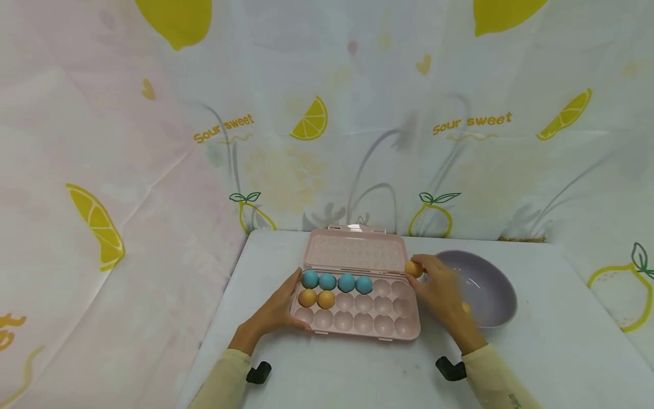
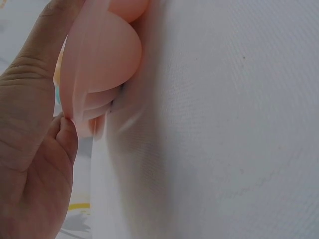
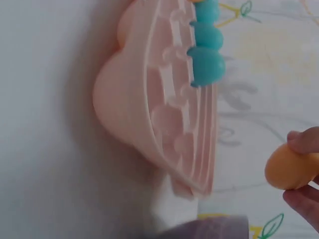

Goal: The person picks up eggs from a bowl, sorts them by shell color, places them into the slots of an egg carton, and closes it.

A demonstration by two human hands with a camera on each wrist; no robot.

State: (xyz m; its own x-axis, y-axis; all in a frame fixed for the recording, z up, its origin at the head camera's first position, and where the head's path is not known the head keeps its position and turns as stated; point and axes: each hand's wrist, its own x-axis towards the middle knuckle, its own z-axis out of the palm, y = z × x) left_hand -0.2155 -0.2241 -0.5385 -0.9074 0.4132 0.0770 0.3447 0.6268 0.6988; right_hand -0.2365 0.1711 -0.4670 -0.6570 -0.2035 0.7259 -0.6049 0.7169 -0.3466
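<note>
A pink egg carton [image 1: 363, 324] lies with its lid [image 1: 357, 250] tipped back. Blue eggs [image 1: 346, 283] fill several cups of the back row, and two orange eggs [image 1: 326, 299] sit at the left of the middle row. My left hand [image 1: 277, 307] grips the carton's left end, thumb along the front corner; the left wrist view shows thumb and fingers at its rim [image 2: 75, 74]. Between thumb and fingertips, my right hand [image 1: 439, 289] pinches another orange egg [image 3: 289, 167], held above the table by the carton's back right corner. The front row's cups hold no eggs.
To the right of the carton stands a purple-grey bowl [image 1: 490, 292], partly behind my right hand. An orange egg [image 1: 466, 308] shows inside it. A white table [image 1: 327, 375] lies under everything, and a lemon-printed cloth [image 1: 327, 159] hangs behind and at the sides.
</note>
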